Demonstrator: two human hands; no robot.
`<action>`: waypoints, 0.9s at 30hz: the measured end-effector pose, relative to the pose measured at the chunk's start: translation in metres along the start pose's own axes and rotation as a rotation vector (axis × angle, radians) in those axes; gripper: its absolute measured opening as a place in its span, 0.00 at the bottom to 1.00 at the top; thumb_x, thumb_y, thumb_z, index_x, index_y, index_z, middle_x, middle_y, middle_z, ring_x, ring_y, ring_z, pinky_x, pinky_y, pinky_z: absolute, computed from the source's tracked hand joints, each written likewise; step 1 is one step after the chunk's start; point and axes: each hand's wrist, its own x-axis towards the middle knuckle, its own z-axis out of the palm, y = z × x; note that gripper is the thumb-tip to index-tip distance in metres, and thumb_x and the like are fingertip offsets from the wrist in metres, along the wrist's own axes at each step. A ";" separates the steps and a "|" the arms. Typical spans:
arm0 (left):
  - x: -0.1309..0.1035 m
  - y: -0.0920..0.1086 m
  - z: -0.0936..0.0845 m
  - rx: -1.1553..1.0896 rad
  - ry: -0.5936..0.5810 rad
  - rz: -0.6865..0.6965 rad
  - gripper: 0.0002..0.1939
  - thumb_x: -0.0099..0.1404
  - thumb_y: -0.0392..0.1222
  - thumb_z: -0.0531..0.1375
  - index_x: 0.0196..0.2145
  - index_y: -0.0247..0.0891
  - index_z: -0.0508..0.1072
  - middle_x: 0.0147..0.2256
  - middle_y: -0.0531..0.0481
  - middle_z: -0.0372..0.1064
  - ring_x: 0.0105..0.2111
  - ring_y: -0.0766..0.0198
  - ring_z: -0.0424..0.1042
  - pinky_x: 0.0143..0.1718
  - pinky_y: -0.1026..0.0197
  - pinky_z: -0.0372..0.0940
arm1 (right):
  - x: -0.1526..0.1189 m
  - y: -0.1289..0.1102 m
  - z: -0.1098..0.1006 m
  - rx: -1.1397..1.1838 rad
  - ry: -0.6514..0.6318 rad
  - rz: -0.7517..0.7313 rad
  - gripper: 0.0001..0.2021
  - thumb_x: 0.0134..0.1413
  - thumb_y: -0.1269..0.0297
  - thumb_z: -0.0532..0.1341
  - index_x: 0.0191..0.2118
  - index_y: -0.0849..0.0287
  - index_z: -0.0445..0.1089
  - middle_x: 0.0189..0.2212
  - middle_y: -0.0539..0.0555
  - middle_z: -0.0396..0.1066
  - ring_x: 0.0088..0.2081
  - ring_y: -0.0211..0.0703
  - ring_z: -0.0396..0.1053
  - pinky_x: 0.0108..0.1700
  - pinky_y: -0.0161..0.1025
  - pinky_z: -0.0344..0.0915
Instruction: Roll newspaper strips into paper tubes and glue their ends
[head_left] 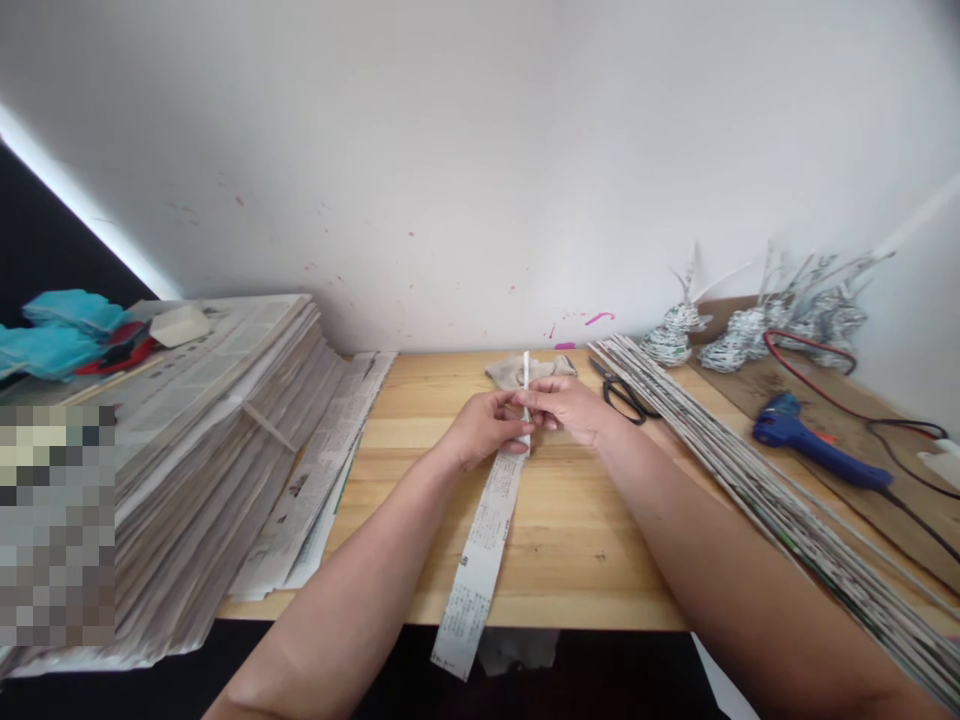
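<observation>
A long strip of printed newspaper (480, 540) runs from my hands down past the table's front edge. Its upper end is rolled into a thin white tube that stands up between my fingers. My left hand (491, 430) pinches the strip from the left, where flat paper meets the tube. From the right, my right hand (559, 405) grips the tube between thumb and fingers. The fingertips of both hands nearly touch.
Stacked newspapers (255, 400) fill the left side. A crumpled cloth (506, 372) and scissors (630, 398) lie behind my hands. To the right are a bundle of paper tubes (720, 460), a blue glue gun (825, 450) and woven paper figures (735, 340).
</observation>
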 end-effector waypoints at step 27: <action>0.003 -0.003 0.002 0.154 0.200 -0.007 0.05 0.52 0.35 0.66 0.29 0.33 0.79 0.25 0.52 0.72 0.25 0.68 0.70 0.31 0.63 0.71 | -0.010 -0.018 -0.003 -0.311 0.032 -0.035 0.14 0.40 0.56 0.70 0.28 0.61 0.73 0.22 0.50 0.69 0.22 0.32 0.62 0.19 0.30 0.51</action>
